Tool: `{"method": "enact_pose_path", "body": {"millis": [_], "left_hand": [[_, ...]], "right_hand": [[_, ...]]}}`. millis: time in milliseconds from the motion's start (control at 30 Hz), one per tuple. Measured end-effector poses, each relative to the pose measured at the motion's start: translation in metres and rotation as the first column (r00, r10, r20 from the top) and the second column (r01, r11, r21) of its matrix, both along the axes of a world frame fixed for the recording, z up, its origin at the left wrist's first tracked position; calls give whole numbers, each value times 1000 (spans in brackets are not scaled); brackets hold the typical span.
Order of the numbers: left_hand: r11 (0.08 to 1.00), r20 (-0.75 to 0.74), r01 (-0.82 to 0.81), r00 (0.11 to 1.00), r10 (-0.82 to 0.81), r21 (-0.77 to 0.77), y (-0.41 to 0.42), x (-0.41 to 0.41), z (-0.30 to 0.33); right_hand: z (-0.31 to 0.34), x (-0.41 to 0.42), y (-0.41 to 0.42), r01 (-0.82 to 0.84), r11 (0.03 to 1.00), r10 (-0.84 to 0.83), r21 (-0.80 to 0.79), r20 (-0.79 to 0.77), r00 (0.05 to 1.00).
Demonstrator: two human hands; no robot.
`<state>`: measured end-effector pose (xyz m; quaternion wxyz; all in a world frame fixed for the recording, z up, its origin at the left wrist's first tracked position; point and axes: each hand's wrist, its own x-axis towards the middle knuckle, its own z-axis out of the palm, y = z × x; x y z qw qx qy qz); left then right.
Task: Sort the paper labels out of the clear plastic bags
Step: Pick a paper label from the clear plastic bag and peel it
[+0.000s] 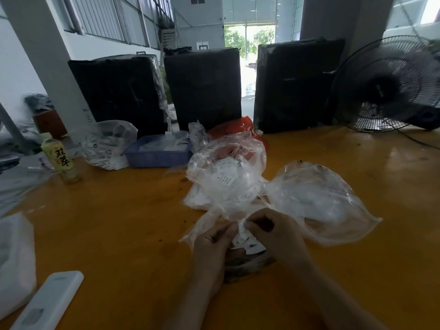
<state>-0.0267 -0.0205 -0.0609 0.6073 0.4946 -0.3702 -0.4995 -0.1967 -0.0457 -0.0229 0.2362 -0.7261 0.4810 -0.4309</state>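
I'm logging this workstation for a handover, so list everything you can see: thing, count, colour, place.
table: one, orange, under everything
clear plastic bags: several, transparent, piled mid-table and at the hands
paper labels: a few, white, pinched between both hands; more inside the bags
basket: one, blue, behind the pile
red bag: one, behind the pile
bottle: one, yellow-green, far left, upright
wrapped bundles: three, black, back edge
fan: one, black, back right
remote-like device: one, white, near left
left hand: pinches labels
right hand: pinches labels
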Motion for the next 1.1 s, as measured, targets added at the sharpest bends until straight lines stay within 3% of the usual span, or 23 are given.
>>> {"method": "enact_pose_path", "body": {"millis": [167,467,567,633,700,800,967,1100], "left_hand": [[1000,-24,18,1000,-19,-13,2,-1,4],[998,-32,62,998,-63,-8,4,1,9],[999,-74,41,997,-39,33,5,0,11],[997,-189,51,981,-40,52,4,-1,15],[995,-285,78,957,-59,57,4,-1,20],[993,-300,109,949,-94,35,5,-1,23],[992,-288,123,952,-106,40,8,-2,23],[991,-295,113,951,-87,70,6,-1,24]], "right_hand": [[3,3,2,50,999,-49,-20,58,997],[11,2,4,-232,969,243,81,-162,957],[24,2,-5,-218,971,234,96,-219,947],[40,7,-20,-125,984,140,125,-115,983],[63,15,-45,8,975,-33,221,108,994],[97,33,-84,74,937,-220,340,414,883],[117,59,-98,-168,889,-99,425,536,838],[95,46,-83,-175,868,-114,464,531,840]]}}
